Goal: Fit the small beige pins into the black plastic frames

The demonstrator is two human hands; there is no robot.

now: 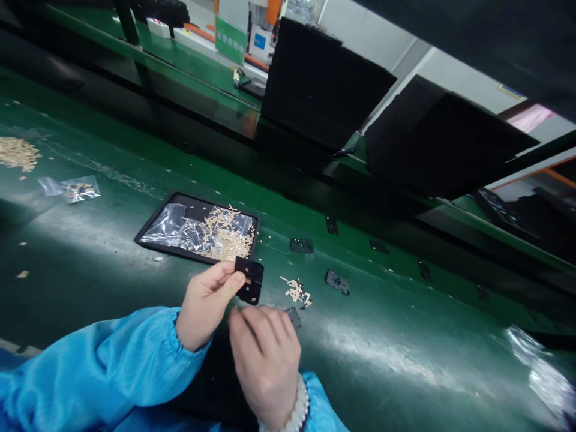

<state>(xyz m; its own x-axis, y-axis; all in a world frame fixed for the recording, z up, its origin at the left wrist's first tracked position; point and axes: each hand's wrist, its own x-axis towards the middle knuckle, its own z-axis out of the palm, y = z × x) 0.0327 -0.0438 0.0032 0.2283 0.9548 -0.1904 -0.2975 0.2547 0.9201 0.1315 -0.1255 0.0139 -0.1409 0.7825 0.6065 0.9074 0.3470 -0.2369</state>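
Between the thumb and fingers of my left hand (209, 300) is a flat black plastic plate (252, 282) with small cutouts, held up in front of a tray. My right hand (267, 354) is just below the plate, apart from it, its fingers curled in and slightly blurred. Whatever its fingertips pinch, if anything, cannot be made out. Another dark plastic part (293, 317) shows partly behind my right hand. Close by lies a small heap of beige strips and dark bits (297, 292).
A black tray (150, 228) holds clear plastic bags and many beige strips. Several black plastic parts (337, 282) lie spread to the right on the green table (382, 372). At left are a strip pile (18, 153) and a plastic bag (78, 189). Dark panels (324, 84) stand behind.
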